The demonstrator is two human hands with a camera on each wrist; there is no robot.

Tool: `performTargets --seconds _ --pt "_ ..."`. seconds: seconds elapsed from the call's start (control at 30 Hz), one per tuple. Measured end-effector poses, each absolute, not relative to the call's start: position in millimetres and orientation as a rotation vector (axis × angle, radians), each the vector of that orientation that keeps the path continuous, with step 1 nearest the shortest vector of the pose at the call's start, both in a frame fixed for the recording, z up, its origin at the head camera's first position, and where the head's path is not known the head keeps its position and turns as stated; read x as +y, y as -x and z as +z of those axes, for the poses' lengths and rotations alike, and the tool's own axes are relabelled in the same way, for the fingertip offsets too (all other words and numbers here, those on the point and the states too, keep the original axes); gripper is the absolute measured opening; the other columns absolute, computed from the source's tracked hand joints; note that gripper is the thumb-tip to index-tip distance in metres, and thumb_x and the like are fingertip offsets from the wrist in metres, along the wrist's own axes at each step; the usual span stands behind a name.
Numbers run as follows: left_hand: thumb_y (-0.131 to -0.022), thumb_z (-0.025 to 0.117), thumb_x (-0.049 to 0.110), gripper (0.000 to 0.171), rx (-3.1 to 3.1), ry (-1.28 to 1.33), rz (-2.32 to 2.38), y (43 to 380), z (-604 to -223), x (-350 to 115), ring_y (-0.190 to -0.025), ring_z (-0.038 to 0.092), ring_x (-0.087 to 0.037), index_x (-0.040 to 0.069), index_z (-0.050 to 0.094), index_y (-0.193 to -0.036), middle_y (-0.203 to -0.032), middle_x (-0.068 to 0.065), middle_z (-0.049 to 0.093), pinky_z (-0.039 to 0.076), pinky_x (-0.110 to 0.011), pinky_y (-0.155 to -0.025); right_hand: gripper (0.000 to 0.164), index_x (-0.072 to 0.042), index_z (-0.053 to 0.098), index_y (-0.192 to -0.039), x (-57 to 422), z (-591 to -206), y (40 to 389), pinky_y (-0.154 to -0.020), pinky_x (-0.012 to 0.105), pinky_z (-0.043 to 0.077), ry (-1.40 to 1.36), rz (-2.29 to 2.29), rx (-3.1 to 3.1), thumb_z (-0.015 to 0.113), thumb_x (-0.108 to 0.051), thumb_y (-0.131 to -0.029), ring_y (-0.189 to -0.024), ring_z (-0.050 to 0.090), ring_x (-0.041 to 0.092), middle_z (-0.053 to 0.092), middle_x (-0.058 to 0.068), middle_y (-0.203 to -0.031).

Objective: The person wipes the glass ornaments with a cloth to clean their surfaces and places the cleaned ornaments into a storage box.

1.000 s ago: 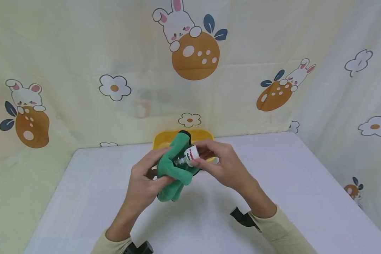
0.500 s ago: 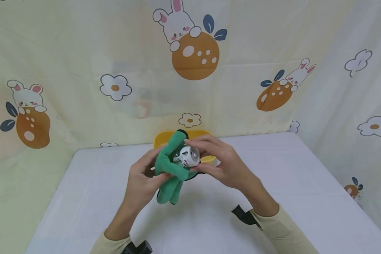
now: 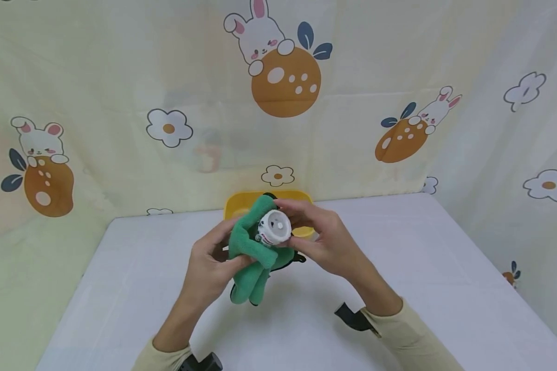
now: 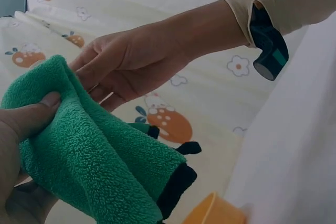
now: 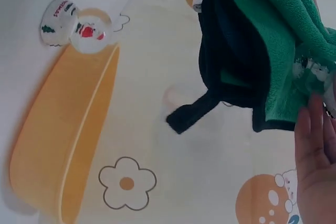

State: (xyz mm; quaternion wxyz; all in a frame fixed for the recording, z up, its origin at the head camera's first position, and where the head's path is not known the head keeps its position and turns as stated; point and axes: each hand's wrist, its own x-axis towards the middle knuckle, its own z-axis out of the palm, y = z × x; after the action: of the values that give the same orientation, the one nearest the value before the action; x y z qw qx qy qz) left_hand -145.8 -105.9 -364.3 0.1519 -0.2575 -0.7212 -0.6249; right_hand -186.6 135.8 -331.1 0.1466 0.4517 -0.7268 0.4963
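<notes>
A small snow globe [image 3: 276, 227] with a printed white base is tilted so the base's hollow underside faces the head camera. Its clear ball [image 5: 311, 72] sits against a green towel [image 3: 248, 245] with black edging. My left hand [image 3: 212, 265] grips the bunched towel from the left, thumb on top, as the left wrist view also shows. From the right, my right hand [image 3: 327, 237] holds the globe by its base between thumb and fingers. Towel folds hide part of the ball.
A yellow bin [image 3: 241, 202] stands at the table's back edge, behind the hands. Beside it, in the right wrist view, is another snow globe [image 5: 60, 23] with a white base. The white table [image 3: 399, 268] meets a patterned curtain [image 3: 120, 77] at the back.
The snow globe has turned in the right hand: its base now faces the head camera instead of showing its side. The left hand keeps its grip on the towel, which has shifted slightly.
</notes>
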Motion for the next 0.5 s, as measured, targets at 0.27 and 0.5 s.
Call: performTargets --seconds 0.27,0.5 --pt "-0.084 0.078 -0.006 0.064 -2.056 0.751 -1.826 146.0 -365.6 -101.5 -0.108 0.07 -0.027 0.013 0.058 -0.141 -0.131 -0.007 0.064 0.061 -0.038 -0.087 0.042 -0.002 0.064 -0.121 128.7 -330.7 184.0 -0.084 0.034 0.062 -1.176 1.501 -2.179 0.08 0.005 -0.082 -0.102 0.069 0.02 0.07 0.009 -0.117" --pt "-0.084 0.078 -0.005 0.064 -2.048 0.595 -1.9 148.0 -365.2 -99.9 -0.116 0.067 -0.03 0.012 0.058 -0.143 -0.135 -0.006 0.063 0.059 -0.036 -0.091 0.054 -0.005 0.059 -0.135 125.6 -335.2 191.0 -0.092 0.034 0.059 -1.342 1.31 -2.192 0.078 0.004 -0.085 -0.118 0.058 0.022 0.062 0.008 -0.132"
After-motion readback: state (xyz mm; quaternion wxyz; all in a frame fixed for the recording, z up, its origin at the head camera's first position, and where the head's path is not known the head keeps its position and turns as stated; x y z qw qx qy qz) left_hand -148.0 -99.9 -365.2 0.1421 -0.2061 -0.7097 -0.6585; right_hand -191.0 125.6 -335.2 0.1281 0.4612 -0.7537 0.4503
